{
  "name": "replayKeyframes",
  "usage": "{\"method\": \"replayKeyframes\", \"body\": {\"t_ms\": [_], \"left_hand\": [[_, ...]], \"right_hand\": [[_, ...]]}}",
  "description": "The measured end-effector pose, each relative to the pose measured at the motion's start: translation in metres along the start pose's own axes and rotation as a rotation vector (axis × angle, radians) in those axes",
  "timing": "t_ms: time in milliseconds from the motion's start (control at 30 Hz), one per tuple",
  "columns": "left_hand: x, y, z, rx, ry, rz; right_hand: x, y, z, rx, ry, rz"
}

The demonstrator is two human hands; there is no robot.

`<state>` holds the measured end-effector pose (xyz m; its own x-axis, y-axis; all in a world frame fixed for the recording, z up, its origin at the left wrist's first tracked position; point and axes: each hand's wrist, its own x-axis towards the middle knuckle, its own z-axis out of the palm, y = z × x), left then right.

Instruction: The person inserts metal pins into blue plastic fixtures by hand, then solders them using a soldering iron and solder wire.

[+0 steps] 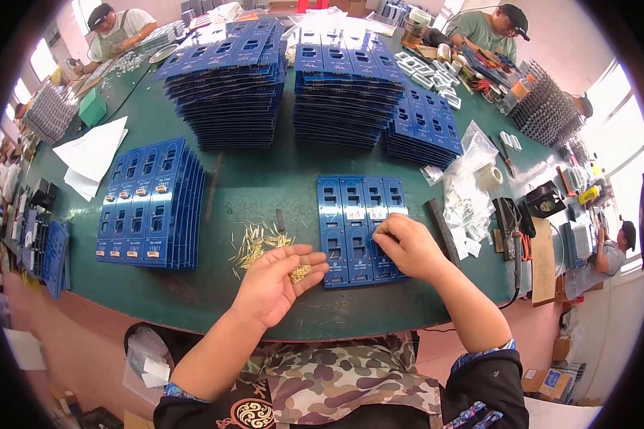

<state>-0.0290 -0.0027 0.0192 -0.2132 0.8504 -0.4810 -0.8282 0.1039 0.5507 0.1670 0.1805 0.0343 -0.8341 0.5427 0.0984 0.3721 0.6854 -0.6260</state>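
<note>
The blue circuit panel (360,229) lies flat on the green table (365,307), just right of the frame's centre, its long axis running top to bottom, upper end leaning slightly left. The right hand (406,247) hides part of its right edge, and that hand's fingertips are bunched so closely over the panel that I cannot tell whether they pinch anything. Some brass pins (300,273) sit in the left hand (273,286), palm up and loosely cupped; the curled thumb makes their directions hard to make out. A loose heap of pins (254,247) spreads above that hand, partly covered by it. The panel lies beneath the right fingertips and just right of the left hand's fingertips
</note>
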Motion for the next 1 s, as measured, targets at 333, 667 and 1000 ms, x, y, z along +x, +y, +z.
{"method": "replayKeyframes", "body": {"t_ms": [333,667,1000], "left_hand": [[-0.003,-0.016,-0.003,0.158,-0.048,-0.128],[-0.012,-0.015,0.003,0.106,-0.070,-0.189],[-0.013,-0.026,0.000,0.188,-0.150,-0.221]], "right_hand": [[0.006,-0.001,0.006,-0.131,-0.039,-0.059],[0.008,-0.003,0.006,-0.171,-0.025,-0.096],[0.007,-0.005,0.008,-0.153,-0.020,-0.086]]}}
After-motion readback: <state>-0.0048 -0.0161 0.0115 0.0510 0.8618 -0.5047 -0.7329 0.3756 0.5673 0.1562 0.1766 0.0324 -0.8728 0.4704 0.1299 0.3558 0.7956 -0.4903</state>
